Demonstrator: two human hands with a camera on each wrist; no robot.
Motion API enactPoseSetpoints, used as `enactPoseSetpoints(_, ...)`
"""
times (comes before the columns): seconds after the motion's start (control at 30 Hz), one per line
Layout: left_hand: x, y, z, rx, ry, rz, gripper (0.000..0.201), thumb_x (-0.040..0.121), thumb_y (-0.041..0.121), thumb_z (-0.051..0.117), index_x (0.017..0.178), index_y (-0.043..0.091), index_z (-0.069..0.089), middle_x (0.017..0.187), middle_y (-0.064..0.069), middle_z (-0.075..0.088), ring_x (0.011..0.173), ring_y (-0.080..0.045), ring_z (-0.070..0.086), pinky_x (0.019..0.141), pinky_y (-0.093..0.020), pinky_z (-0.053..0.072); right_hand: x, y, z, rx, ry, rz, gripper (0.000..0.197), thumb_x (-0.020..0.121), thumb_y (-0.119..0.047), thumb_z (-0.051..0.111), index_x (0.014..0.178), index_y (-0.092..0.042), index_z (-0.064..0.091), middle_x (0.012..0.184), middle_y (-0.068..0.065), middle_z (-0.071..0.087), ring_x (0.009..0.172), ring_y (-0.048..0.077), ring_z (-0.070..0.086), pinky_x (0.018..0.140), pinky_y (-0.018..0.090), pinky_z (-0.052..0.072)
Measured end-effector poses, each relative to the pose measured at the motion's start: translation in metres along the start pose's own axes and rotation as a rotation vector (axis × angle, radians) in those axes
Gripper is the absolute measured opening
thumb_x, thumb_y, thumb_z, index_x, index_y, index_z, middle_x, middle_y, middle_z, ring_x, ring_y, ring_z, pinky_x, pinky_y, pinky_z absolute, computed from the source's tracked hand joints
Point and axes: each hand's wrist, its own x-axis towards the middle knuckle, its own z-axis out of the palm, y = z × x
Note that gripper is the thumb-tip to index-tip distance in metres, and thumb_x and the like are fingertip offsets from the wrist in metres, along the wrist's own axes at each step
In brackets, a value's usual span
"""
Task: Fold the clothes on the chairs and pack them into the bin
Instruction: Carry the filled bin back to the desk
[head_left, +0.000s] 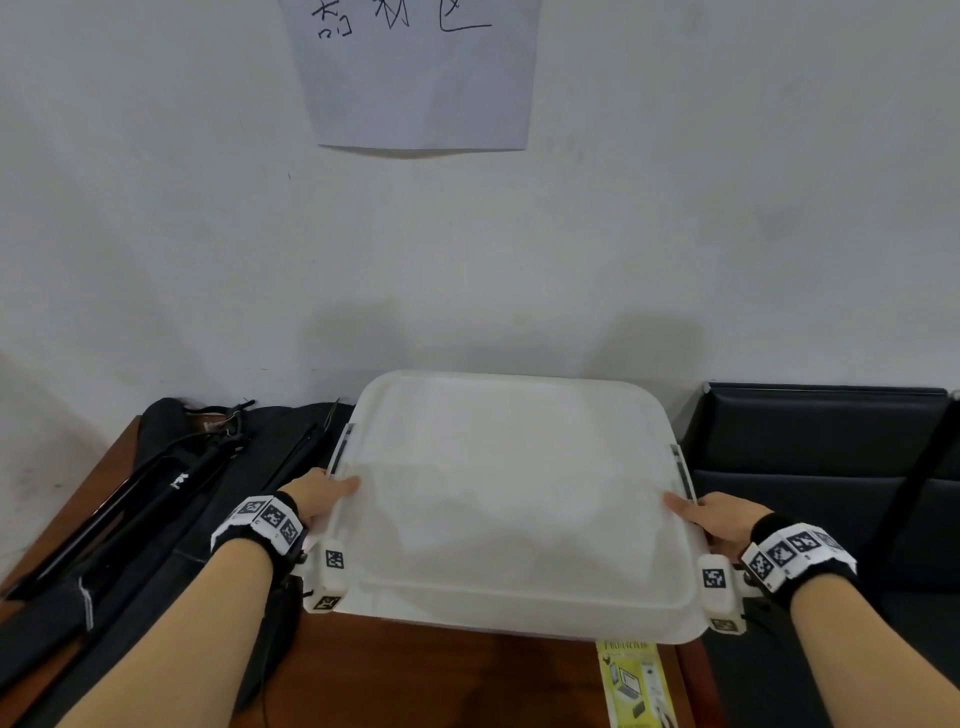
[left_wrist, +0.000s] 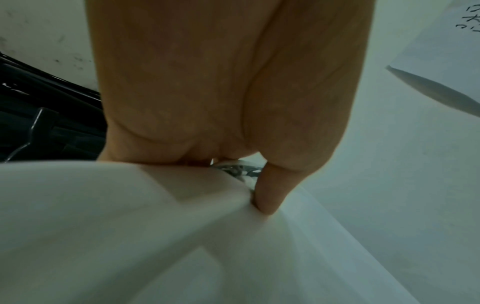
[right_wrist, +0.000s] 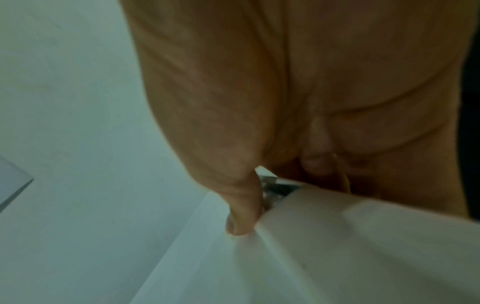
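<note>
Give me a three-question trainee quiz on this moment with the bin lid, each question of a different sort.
1. True or false: both the left hand and the right hand hold the white lid by its side edges.
2. Multiple choice: what lies on the table left of the lid? A) a black bag with tripod legs B) a red bucket C) a stack of plates
3. Fill in: each thumb rests on the ____ face of the lid.

Key: 1 true; 2 A; 3 top
</note>
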Motion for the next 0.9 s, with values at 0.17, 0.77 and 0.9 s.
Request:
enactPoseSetpoints(0.17, -0.024, 0.017, 0.008, -0.141, 0.029, -0.054, 0.063, 0.105, 0.048, 0.051, 0.138, -0.006, 0.053, 0.130, -0.026, 0.064, 0.120, -0.045, 0.062, 0.107, -0.056, 0.049, -0.024, -0.024, 0.017, -0.107, 0.095, 0.029, 0.068, 0.085, -0.062, 0.067, 0.121, -0.004, 0.062, 0.107, 0.015, 0.076, 0.101, 0.035, 0.073, 0.095, 0.052, 0.058)
enactPoseSetpoints(0.77, -0.089, 0.079, 0.033, 0.609, 0.174, -0.043, 0.035, 0.104, 0.011, 0.037, 0.132, 0.004, 0.058, 0.138, -0.015, 0.058, 0.123, -0.029, 0.062, 0.095, -0.031, 0.048, -0.021, -0.040, 0.038, -0.406, 0.266, 0.050, 0.062, 0.111, -0.044, 0.027, 0.150, 0.002, 0.042, 0.148, 0.019, 0.052, 0.132, 0.032, 0.054, 0.107, 0.035, 0.040)
enactPoseSetpoints(0.9, -0.092, 0.084, 0.028, 0.643, 0.133, -0.022, 0.036, 0.106, 0.013, 0.042, 0.132, -0.002, 0.061, 0.129, -0.018, 0.064, 0.122, -0.033, 0.062, 0.089, -0.032, 0.046, -0.023, -0.039, 0.034, -0.385, 0.234, 0.017, 0.059, 0.109, -0.047, 0.035, 0.148, -0.003, 0.045, 0.142, 0.015, 0.057, 0.126, 0.030, 0.057, 0.103, 0.038, 0.046)
